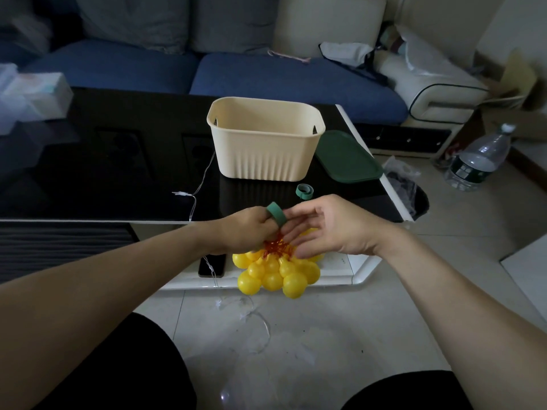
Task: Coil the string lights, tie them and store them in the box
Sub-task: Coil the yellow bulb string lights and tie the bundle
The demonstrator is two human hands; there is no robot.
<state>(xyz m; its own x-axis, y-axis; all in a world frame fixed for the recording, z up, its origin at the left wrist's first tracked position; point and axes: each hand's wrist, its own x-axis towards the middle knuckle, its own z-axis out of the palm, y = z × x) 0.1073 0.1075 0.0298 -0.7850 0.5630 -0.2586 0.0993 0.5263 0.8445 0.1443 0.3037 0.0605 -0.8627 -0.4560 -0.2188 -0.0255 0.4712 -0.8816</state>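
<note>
**Bulb cluster gathered at the table's edge**

Dim living room, glossy black coffee table (118, 161) in front of a blue sofa (266, 75). Just off the table's near edge, the string lights (275, 273) hang as a bunch of yellow bulbs with red wire gathered at the top. The left hand (248, 229) grips that wire bundle, a green strap (276, 216) looped over its fingers. The right hand (328, 226) is spread, its fingertips meeting the strap and the wire. Clear cord trails to the floor and back across the table. Beyond stand the open cream box (266, 140), its green lid (347, 158) beside it, and a second rolled strap (304, 191) between box and hands.
</note>
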